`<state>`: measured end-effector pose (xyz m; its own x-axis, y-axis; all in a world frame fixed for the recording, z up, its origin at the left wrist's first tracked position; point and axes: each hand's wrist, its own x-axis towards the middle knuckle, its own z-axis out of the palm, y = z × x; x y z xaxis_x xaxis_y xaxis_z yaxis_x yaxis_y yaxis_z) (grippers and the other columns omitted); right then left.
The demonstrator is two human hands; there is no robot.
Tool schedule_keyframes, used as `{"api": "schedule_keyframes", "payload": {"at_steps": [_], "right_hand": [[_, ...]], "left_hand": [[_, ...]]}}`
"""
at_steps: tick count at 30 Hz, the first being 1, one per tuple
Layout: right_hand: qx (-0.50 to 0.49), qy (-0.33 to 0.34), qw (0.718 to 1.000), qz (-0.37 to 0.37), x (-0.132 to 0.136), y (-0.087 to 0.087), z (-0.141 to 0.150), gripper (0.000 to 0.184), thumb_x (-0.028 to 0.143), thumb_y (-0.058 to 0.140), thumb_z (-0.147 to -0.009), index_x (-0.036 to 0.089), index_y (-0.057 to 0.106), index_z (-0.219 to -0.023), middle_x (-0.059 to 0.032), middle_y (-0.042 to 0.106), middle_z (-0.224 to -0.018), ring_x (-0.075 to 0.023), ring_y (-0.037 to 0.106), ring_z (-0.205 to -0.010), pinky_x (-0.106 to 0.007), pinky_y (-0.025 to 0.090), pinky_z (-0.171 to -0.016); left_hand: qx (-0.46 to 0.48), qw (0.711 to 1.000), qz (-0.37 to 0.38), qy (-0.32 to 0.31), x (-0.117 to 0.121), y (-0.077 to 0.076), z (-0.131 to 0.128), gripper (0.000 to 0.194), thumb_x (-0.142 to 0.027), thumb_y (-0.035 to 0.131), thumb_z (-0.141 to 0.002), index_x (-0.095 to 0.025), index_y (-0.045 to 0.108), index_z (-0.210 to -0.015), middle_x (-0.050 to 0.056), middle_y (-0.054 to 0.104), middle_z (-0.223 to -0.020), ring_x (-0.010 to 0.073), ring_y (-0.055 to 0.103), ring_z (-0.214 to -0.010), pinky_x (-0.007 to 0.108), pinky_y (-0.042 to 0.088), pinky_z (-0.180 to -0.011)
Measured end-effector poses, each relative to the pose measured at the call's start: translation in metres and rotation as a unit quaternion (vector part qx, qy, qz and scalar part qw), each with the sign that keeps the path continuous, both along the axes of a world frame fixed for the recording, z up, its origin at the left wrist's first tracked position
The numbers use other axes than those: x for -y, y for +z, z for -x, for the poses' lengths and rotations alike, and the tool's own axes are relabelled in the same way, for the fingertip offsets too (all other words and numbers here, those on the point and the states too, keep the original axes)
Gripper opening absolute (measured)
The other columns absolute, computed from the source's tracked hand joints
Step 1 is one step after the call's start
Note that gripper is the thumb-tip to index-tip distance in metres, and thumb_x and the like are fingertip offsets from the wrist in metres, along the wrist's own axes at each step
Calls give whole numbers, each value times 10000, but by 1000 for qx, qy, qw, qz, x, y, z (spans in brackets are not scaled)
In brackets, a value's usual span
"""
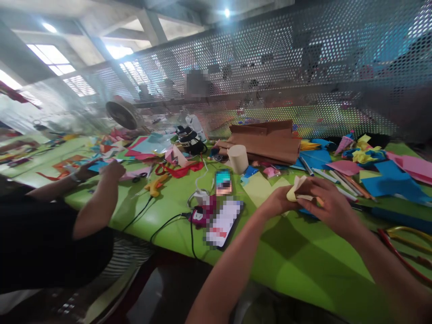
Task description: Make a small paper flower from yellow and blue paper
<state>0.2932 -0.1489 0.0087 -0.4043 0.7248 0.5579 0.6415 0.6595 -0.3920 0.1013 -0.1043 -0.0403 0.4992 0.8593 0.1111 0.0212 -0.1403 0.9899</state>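
Note:
Both my hands meet over the green table (297,265), just right of centre. My left hand (277,203) is closed around the lower edge of a small pale yellow folded paper piece (297,189). My right hand (329,202) pinches the same paper from the right, fingers curled over it. The paper is held a little above the tabletop. Sheets of yellow-green paper (259,185) lie on the table just behind my left hand.
A co-worker's arms (91,198) work at the left. A phone (223,221), cables, a yellow glue gun (154,185), a tape roll (238,158), brown cardboard (266,140), pens (340,180), blue and pink sheets (391,177) and scissors (405,245) crowd the table. A perforated metal screen (303,67) stands behind.

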Motion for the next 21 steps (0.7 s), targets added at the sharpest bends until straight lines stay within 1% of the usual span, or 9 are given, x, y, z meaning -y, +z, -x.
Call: {"api": "schedule_keyframes", "payload": {"at_steps": [3,5,8,10,13,15,17,19,21], "right_hand": [[54,1,999,1,0,-3,2,279,443,583,-1000,277,737,-1163,-114,631,-1424,-353,584,-1314,-569,466,-1065],[82,-1,997,12,0,-7,3,317,479,583,-995,273,734,-1183,-123,582,-1500,-364,559,-1354,-588,457,-1078],[103,-14,994,38,1,-10,3,348,523,588,-980,260,735,-1154,-140,564,-1521,-375,570,-1343,-602,478,-1061],[104,-18,993,46,1,-11,4,358,538,598,-968,252,739,-1131,-148,569,-1514,-385,575,-1338,-612,487,-1053],[81,1,995,54,2,-7,6,331,515,561,-993,267,744,-1116,-128,563,-1526,-377,557,-1363,-612,475,-1078],[43,20,997,66,3,-3,6,319,452,482,-1040,282,732,-1142,-108,554,-1534,-354,524,-1403,-596,462,-1101],[-5,20,997,68,4,1,6,311,387,437,-1060,288,708,-1174,-100,563,-1519,-340,486,-1440,-590,444,-1123],[-51,-4,998,48,4,3,5,259,364,493,-1039,284,678,-1201,-105,572,-1503,-342,484,-1441,-588,433,-1135],[-80,-18,996,23,2,3,3,287,347,574,-1003,290,633,-1278,-106,579,-1492,-334,512,-1417,-569,442,-1137]], "left_hand": [[68,997,26,-34,1,0,1,676,-482,960,-574,-105,746,-1092,118,766,-1011,255,690,-933,351,533,-880],[96,994,40,-40,1,-2,0,721,-465,983,-527,-97,735,-1094,129,766,-986,260,697,-928,351,531,-874],[77,996,39,-27,2,-6,-3,675,-397,997,-505,-98,728,-1047,118,761,-941,256,695,-910,336,530,-844],[72,996,42,-23,3,-5,-6,674,-355,1002,-488,-112,721,-1050,99,753,-938,245,688,-906,320,527,-828],[113,991,65,-36,6,0,-8,708,-360,992,-506,-135,701,-1111,71,731,-948,214,666,-891,299,516,-821],[121,990,65,-23,7,3,-9,641,-385,969,-550,-138,698,-1077,39,699,-906,173,629,-834,277,496,-792],[112,992,56,-5,7,7,-9,561,-407,941,-599,-135,695,-1024,10,657,-856,139,581,-779,264,473,-768],[108,993,50,-11,8,9,-10,540,-429,918,-635,-137,692,-1028,3,636,-856,130,560,-775,269,467,-777],[105,993,42,-23,10,12,-10,548,-440,921,-630,-140,687,-1023,2,627,-861,129,553,-783,272,465,-782]]}}
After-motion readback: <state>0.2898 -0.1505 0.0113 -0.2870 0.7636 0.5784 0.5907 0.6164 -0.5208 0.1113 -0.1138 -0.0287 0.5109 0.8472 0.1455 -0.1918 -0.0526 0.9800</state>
